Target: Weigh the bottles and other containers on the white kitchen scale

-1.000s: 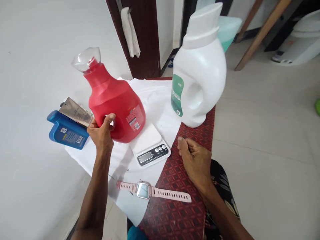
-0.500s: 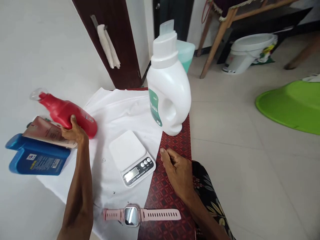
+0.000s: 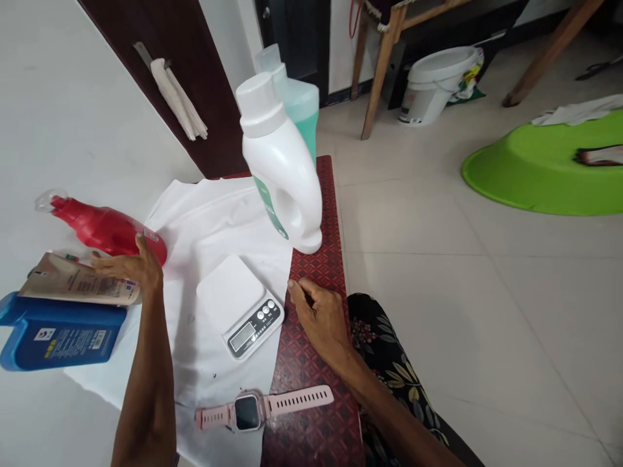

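My left hand is open beside the red bottle, its fingers stretched out and its thumb raised near the bottle's base. Just left of that hand stand a beige tube-like pack and a blue bottle. My right hand rests curled in a loose fist on the red patterned table, with nothing seen in it. Between my hands lies a white kitchen scale. Beyond my right hand stands a white jug-shaped bottle with a handle, partly hiding a bottle of green liquid.
A pink-strapped smartwatch lies at the table's near side, across the white cloth and the bare red tabletop. On the floor to the right are a green tub and a white bucket. A wall borders the left side.
My left hand has let go of the red bottle, its fingers straightening out. The bottle stays by the beige pack. My right hand keeps its curled pose. The view has shifted to the right.
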A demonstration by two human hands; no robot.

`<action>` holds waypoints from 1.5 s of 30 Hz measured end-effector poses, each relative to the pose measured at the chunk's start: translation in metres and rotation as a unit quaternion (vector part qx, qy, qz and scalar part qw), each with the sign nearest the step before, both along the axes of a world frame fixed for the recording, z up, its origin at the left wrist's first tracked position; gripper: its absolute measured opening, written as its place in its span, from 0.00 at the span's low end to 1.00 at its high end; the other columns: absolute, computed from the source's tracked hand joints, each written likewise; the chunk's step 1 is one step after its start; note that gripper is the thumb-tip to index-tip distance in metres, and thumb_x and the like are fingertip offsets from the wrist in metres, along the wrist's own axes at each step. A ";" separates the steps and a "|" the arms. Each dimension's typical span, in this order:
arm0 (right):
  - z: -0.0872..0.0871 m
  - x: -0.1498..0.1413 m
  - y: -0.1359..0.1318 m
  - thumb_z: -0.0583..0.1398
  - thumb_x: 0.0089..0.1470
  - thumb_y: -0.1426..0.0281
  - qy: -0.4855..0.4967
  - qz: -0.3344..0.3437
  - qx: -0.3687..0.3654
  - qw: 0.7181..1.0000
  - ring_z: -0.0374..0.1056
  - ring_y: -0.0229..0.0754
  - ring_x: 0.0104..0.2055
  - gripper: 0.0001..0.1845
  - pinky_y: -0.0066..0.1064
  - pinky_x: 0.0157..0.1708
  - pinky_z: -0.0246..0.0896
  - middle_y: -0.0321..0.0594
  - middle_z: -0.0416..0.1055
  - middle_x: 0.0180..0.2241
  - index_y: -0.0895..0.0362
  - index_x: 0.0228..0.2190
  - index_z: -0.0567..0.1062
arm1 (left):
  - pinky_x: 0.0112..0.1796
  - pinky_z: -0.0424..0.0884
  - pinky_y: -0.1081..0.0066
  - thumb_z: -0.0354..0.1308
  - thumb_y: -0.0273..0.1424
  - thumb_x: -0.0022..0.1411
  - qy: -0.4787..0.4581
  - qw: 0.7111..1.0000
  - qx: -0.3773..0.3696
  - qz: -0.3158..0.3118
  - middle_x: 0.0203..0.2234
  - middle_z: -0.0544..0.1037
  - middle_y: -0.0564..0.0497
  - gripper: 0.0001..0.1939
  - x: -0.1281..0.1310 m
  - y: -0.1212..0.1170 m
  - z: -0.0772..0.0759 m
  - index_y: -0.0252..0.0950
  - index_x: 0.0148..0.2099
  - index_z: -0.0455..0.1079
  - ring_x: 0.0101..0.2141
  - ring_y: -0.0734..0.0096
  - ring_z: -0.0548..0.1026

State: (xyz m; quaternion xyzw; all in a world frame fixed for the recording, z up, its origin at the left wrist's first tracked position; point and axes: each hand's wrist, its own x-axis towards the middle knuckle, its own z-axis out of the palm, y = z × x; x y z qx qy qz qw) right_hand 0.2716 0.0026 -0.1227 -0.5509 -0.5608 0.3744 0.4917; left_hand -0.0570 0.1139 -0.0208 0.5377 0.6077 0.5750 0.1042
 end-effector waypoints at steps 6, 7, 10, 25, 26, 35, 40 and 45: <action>0.000 0.000 0.001 0.53 0.70 0.52 0.005 0.007 0.008 1.000 0.53 0.37 0.22 0.27 0.33 0.28 0.46 0.31 0.60 0.18 0.50 0.21 0.58 | 0.59 0.74 0.50 0.73 0.54 0.61 0.038 0.994 0.092 -0.051 0.51 0.80 0.43 0.31 0.141 -0.049 0.012 0.40 0.55 0.72 0.56 0.51 0.79; 0.000 0.000 0.001 0.53 0.70 0.53 0.004 0.006 0.008 1.000 0.53 0.37 0.22 0.27 0.33 0.29 0.47 0.32 0.61 0.18 0.50 0.21 0.59 | 0.58 0.76 0.52 0.72 0.53 0.63 0.015 0.991 0.043 -0.127 0.50 0.81 0.42 0.29 0.168 -0.052 0.011 0.40 0.56 0.74 0.54 0.53 0.81; 0.000 0.000 0.001 0.52 0.70 0.55 0.003 0.012 0.000 1.000 0.60 0.39 0.24 0.24 0.33 0.30 0.49 0.36 0.69 0.20 0.51 0.23 0.66 | 0.56 0.77 0.55 0.71 0.55 0.65 -0.045 0.965 -0.048 -0.253 0.49 0.83 0.41 0.28 0.238 -0.050 0.005 0.39 0.53 0.76 0.54 0.53 0.82; 0.004 -0.001 0.002 0.55 0.73 0.63 -0.032 0.013 -0.014 0.999 0.59 0.38 0.24 0.23 0.35 0.32 0.45 0.36 0.72 0.22 0.52 0.25 0.71 | 0.23 0.61 0.70 0.75 0.49 0.52 -0.209 0.977 0.030 -0.013 0.18 0.61 0.60 0.24 0.277 -0.012 0.016 0.39 0.29 0.66 0.20 0.76 0.60; 0.004 -0.001 0.002 0.55 0.74 0.63 -0.035 0.012 -0.014 0.999 0.58 0.38 0.24 0.23 0.35 0.32 0.44 0.36 0.71 0.22 0.52 0.24 0.71 | 0.22 0.61 0.69 0.75 0.48 0.51 -0.212 0.977 0.034 -0.005 0.18 0.60 0.60 0.24 0.270 -0.012 0.018 0.40 0.28 0.66 0.19 0.77 0.59; 0.000 -0.002 0.003 0.54 0.73 0.60 -0.032 -0.005 -0.005 0.999 0.58 0.39 0.24 0.24 0.35 0.31 0.44 0.36 0.69 0.21 0.51 0.23 0.65 | 0.22 0.60 0.66 0.77 0.57 0.49 -0.196 0.972 0.122 -0.041 0.16 0.51 0.62 0.34 0.220 -0.046 0.042 0.43 0.25 0.57 0.18 0.77 0.51; -0.002 -0.003 0.001 0.54 0.71 0.59 -0.020 -0.006 -0.002 1.000 0.56 0.39 0.23 0.25 0.35 0.30 0.45 0.34 0.66 0.19 0.50 0.22 0.63 | 0.23 0.59 0.67 0.76 0.52 0.53 -0.170 0.977 0.127 -0.030 0.16 0.52 0.60 0.31 0.186 -0.091 0.065 0.42 0.24 0.58 0.18 0.77 0.50; -0.002 -0.002 0.000 0.54 0.70 0.55 -0.009 -0.010 0.007 1.000 0.56 0.39 0.24 0.25 0.34 0.31 0.47 0.33 0.63 0.19 0.50 0.21 0.61 | 0.23 0.60 0.66 0.72 0.50 0.58 -0.137 0.985 0.103 -0.008 0.15 0.50 0.60 0.29 0.153 -0.125 0.067 0.42 0.23 0.58 0.17 0.77 0.48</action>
